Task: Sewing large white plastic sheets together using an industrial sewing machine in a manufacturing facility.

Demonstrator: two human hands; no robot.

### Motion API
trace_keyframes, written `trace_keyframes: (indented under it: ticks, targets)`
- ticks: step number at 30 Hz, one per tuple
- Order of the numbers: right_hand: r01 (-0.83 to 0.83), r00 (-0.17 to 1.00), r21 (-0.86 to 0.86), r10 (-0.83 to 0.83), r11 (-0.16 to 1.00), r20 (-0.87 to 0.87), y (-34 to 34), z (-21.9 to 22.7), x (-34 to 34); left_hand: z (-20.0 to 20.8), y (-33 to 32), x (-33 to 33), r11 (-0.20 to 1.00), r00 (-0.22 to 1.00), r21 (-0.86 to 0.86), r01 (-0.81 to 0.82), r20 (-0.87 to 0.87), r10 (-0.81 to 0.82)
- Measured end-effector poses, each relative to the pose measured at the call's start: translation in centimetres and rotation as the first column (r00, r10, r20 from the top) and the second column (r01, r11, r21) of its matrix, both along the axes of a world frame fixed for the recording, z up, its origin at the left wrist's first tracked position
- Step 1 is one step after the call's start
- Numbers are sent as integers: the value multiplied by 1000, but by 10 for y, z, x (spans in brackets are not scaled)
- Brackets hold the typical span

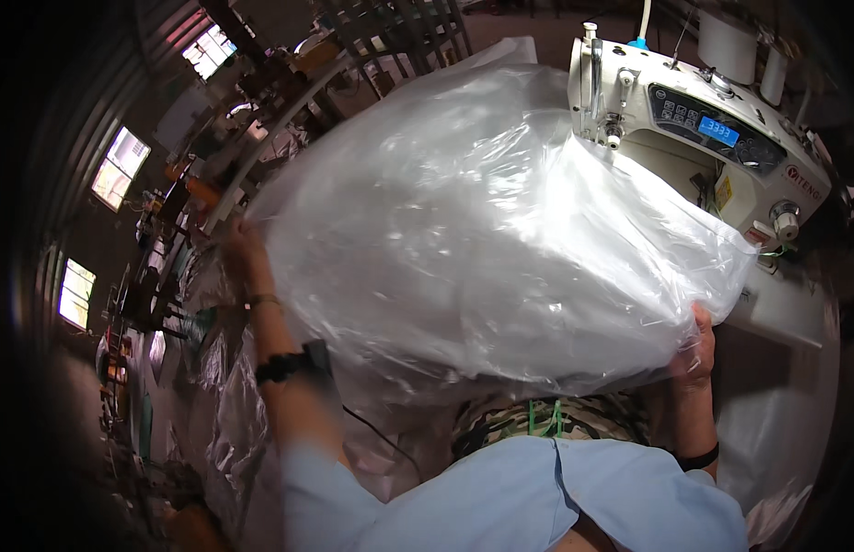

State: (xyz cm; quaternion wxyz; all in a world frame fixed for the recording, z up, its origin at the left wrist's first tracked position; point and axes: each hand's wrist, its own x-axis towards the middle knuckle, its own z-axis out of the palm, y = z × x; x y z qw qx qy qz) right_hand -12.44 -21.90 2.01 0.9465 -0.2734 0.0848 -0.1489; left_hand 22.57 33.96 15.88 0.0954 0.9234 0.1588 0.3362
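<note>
Spreading clear plastic film (418, 239), I reckon, your left hand (246, 247) and right hand (695, 350) gripping edges well apart, so next move probably wants even tension.

You are facing a white sewing machine (758, 195) whose dark control panel (682, 112) is carrying a blue display (718, 131) that is showing pale digits. Red lettering (806, 184) is running beside a round red emblem (792, 171). A yellow label (723, 191) is bearing print too small for you to read.
</note>
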Motion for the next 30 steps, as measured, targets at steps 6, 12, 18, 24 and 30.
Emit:
trace_keyframes:
  ticks: [6, 12, 18, 24, 30]
  targets:
    - [42, 997, -69, -46, 997, -60, -19, -15, 0, -25, 66, 59, 946, 916, 47, 321, -270, -298]
    - [179, 983, 26, -177, 984, -56, 4, -7, -3, -100, -1, 66, 927, 799, -271, 259, -480, -363]
    - [334, 929, -192, -357, 923, -100, 19, 6, 4, -112, 39, 29, 340, 837, -900, 272, 47, -545]
    - [91, 967, -341, -165, 936, -194, 55, 12, 53, -120, 275, 4, 883, 959, -470, 3, -250, -136]
    - [-69, 970, -393, -30, 917, -240, 71, 12, 94, -21, 182, -10, 874, 787, 326, 360, -609, -97]
